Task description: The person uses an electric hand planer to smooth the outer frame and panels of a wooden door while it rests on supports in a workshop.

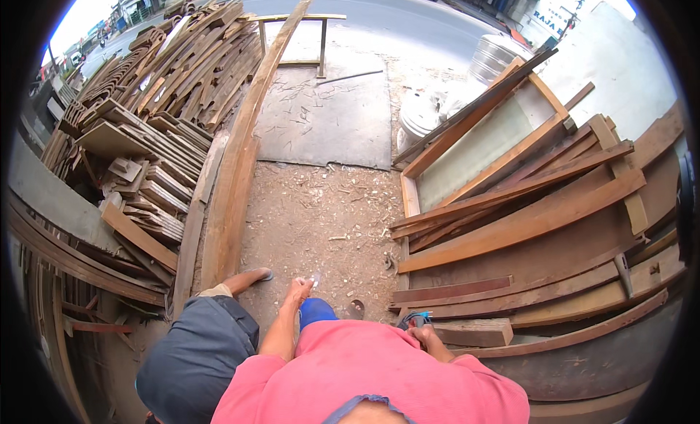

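Your left hand (297, 290) has its fingers narrowed on one small pale thing (316, 279), held out just past your one visible blue knee (318, 311); it is too small to tell what it is. Your right hand (421, 335) has its fingers curled round one tool (418, 320), dark with blue parts; your hand and body hide much of it, so you cannot tell its kind.

Just beside the tool lies one thick block (474, 331), with several boards (525, 220) behind it, overlapping too much to count surely. Beyond your left arm, one co-worker (200, 351) in a dark top is close beside you. The ground (328, 227) ahead is strewn with chips.

One long beam (237, 176) runs away on the left and crosses one trestle (323, 48). Right of the beam lies one flat sheet (321, 125), bearing one thin rod (350, 76). On the right, one wooden frame (412, 196) leans near one white tub (419, 118). Left of the beam rises one large pile (197, 67) of uncountable slats.
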A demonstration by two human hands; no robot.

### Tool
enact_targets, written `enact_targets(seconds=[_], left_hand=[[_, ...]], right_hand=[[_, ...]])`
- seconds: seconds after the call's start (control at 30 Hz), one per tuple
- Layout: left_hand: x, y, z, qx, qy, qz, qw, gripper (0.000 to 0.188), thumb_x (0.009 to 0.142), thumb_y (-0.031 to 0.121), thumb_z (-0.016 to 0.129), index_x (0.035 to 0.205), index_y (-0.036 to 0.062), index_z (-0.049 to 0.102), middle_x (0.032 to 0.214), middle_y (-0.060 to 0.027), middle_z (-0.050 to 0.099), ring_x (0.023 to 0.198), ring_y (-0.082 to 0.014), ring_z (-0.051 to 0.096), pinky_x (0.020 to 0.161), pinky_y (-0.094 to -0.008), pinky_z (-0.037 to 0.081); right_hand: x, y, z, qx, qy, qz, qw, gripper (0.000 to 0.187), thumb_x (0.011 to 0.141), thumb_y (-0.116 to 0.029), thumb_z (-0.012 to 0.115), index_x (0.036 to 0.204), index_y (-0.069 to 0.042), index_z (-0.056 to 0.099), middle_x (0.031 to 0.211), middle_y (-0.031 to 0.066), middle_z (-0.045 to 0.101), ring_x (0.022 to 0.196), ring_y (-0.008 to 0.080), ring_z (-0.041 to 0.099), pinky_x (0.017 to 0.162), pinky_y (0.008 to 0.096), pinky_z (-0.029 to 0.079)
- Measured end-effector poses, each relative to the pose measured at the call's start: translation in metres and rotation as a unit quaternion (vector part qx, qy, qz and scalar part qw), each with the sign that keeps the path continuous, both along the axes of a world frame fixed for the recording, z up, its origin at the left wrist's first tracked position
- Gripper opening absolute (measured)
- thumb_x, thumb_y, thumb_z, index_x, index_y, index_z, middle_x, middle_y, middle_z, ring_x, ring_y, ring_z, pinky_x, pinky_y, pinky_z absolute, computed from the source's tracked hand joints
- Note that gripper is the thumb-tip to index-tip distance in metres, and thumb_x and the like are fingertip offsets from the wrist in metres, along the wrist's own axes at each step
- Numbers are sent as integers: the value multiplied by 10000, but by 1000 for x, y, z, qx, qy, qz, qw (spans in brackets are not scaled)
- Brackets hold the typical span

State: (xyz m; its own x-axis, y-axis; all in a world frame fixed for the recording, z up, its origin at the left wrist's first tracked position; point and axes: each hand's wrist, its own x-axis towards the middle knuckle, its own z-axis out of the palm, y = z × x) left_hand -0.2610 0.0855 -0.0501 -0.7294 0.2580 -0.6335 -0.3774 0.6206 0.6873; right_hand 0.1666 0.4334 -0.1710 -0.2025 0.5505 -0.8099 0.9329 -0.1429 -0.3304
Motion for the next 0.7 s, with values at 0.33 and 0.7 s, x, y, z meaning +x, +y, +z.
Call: enact_targets(seconds=[0.33, 0.7], left_hand=[[-130, 4, -67, -135, -142, -10, 981, 415, 942, 401, 683, 802, 11, 697, 686, -66, 674, 569, -173, 608, 548, -378, 484], [-410, 89, -49, -43, -14, 37, 998, 226, 878, 247, 767, 893, 37, 682, 769, -63, 693, 687, -163, 622, 645, -344, 515]], right_hand=[[-298, 113, 144, 60, -11, -72, 996, 283, 820, -218, 712, 931, 41, 738, 778, 97, 712, 694, 229, 694, 510, 416, 582], [-479, 198, 19, 21, 25, -29, 999, 414, 805, -231, 776, 989, 135, 716, 900, 173, 722, 788, 204, 661, 666, 414, 547]])
